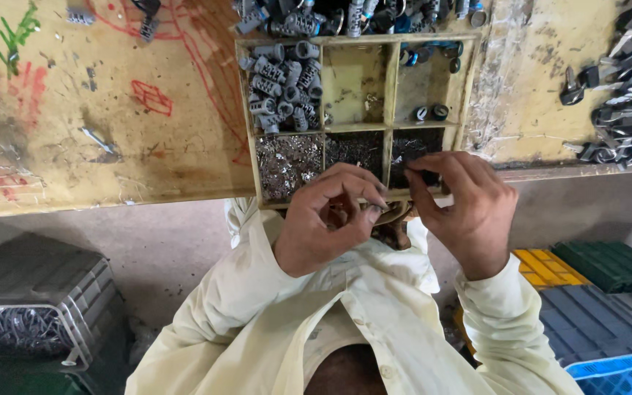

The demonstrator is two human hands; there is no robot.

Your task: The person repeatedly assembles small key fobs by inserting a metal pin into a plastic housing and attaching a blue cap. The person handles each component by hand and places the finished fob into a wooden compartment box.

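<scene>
Small part pinched at the near edge of the divided tray (389, 80).
Left hand (327, 219) and right hand (462, 208) pinch narrowly on a small dark part (393, 214); a slip could drop it into the lap.

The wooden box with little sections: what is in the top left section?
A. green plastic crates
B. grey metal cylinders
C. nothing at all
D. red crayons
B: the top left section of the wooden box is piled with grey metal cylinders, while the section next to it looks nearly bare.
</scene>
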